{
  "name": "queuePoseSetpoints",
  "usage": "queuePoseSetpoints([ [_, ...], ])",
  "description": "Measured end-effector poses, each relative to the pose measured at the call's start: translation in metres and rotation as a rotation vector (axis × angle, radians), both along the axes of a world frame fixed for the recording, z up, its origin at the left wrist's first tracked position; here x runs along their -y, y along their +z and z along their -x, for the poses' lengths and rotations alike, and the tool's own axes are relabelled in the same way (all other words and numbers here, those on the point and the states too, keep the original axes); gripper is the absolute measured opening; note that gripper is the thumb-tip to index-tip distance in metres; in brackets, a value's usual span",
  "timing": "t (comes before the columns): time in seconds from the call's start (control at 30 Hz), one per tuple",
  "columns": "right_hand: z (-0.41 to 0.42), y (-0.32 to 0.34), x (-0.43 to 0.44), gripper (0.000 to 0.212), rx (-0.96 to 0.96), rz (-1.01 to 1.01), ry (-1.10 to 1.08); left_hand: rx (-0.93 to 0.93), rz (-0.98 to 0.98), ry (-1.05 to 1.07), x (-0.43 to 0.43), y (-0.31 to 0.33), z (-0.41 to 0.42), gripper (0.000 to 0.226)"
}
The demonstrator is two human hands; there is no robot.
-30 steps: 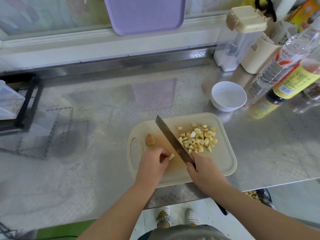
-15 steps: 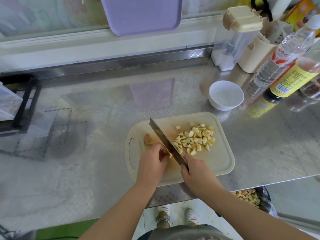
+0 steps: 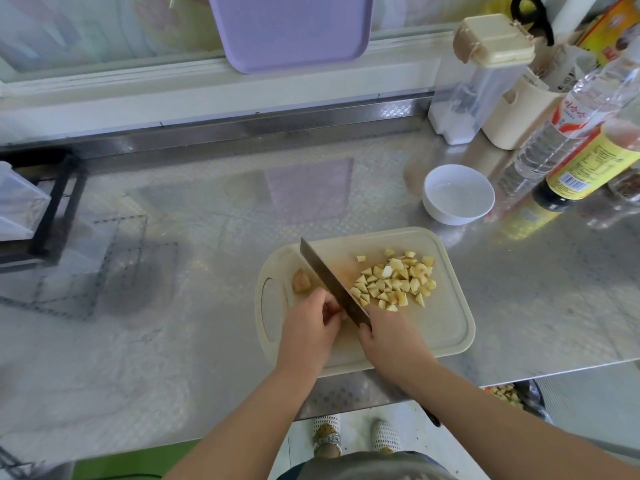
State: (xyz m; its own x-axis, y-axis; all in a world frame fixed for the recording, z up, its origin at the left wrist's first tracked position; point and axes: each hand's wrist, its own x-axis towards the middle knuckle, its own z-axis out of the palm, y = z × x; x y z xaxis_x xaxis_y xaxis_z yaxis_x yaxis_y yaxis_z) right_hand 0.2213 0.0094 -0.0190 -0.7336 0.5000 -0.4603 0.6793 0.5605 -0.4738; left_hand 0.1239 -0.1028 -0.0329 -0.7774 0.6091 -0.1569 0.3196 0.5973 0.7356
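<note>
A cream cutting board [image 3: 446, 327] lies on the steel counter near its front edge. On it sits a heap of small yellow diced pieces [image 3: 394, 284], and a single larger chunk [image 3: 301, 281] lies at the board's left. My right hand [image 3: 388, 336] grips the handle of a knife [image 3: 329, 280], whose blade runs diagonally up and left across the board. My left hand [image 3: 310, 325] has curled fingers pinching a small piece against the blade's left side; the piece is mostly hidden.
A white bowl [image 3: 458, 195] stands behind the board. Bottles [image 3: 568, 126], a clear container with a cream lid [image 3: 485, 77] and a cream holder crowd the back right. A purple tray [image 3: 291, 29] leans at the back. A black rack [image 3: 52, 202] stands left.
The knife and my right hand have shifted left across the board, closer to my left hand. My left hand has stayed on the small piece.
</note>
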Motion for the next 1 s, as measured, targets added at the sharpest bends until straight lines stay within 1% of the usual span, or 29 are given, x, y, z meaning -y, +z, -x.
queuePoseSetpoints([
  [0.1, -0.002, 0.005, -0.010, 0.016, -0.037, -0.010, -0.069, 0.032, -0.009, 0.021, -0.001, 0.000, 0.001, 0.016],
  [0.2, -0.009, 0.012, -0.022, 0.019, -0.040, -0.038, -0.014, 0.087, -0.024, 0.061, -0.008, 0.000, 0.004, 0.013],
  [0.3, -0.016, 0.020, -0.032, 0.018, -0.089, -0.056, -0.023, 0.088, -0.012, 0.065, -0.025, 0.003, 0.008, 0.014],
  [0.4, -0.022, 0.026, -0.044, 0.016, -0.118, -0.124, -0.027, 0.066, 0.017, 0.051, -0.041, 0.006, 0.012, 0.018],
  [0.47, -0.025, 0.030, -0.052, 0.008, -0.131, -0.184, -0.003, 0.099, 0.022, 0.041, -0.043, 0.008, 0.015, 0.016],
  [0.53, -0.029, 0.032, -0.058, 0.016, -0.150, -0.256, 0.029, 0.135, 0.005, 0.072, -0.034, 0.013, 0.016, 0.011],
  [0.6, -0.032, 0.033, -0.064, 0.020, -0.152, -0.334, 0.077, 0.132, -0.111, 0.192, -0.017, 0.023, 0.015, 0.012],
  [0.63, -0.034, 0.034, -0.066, 0.020, -0.146, -0.367, 0.103, 0.090, -0.198, 0.268, -0.008, 0.030, 0.016, 0.013],
  [0.67, -0.035, 0.034, -0.068, 0.021, -0.145, -0.393, 0.124, 0.015, -0.272, 0.318, -0.001, 0.039, 0.016, 0.014],
  [0.7, -0.035, 0.034, -0.069, 0.022, -0.143, -0.407, 0.143, -0.079, -0.321, 0.317, 0.003, 0.047, 0.017, 0.014],
  [0.73, -0.036, 0.034, -0.070, 0.024, -0.135, -0.414, 0.161, -0.176, -0.343, 0.260, 0.004, 0.055, 0.018, 0.016],
  [0.8, -0.036, 0.035, -0.071, 0.028, -0.111, -0.413, 0.195, -0.316, -0.321, 0.027, -0.002, 0.069, 0.016, 0.023],
  [0.9, -0.036, 0.036, -0.070, 0.028, -0.097, -0.428, 0.230, -0.347, -0.124, -0.376, -0.021, 0.072, 0.006, 0.024],
  [0.93, -0.037, 0.036, -0.070, 0.027, -0.097, -0.440, 0.241, -0.348, -0.049, -0.466, -0.025, 0.069, 0.002, 0.023],
  [1.0, -0.040, 0.036, -0.071, 0.025, -0.094, -0.470, 0.261, -0.359, 0.045, -0.544, -0.031, 0.059, -0.003, 0.025],
])
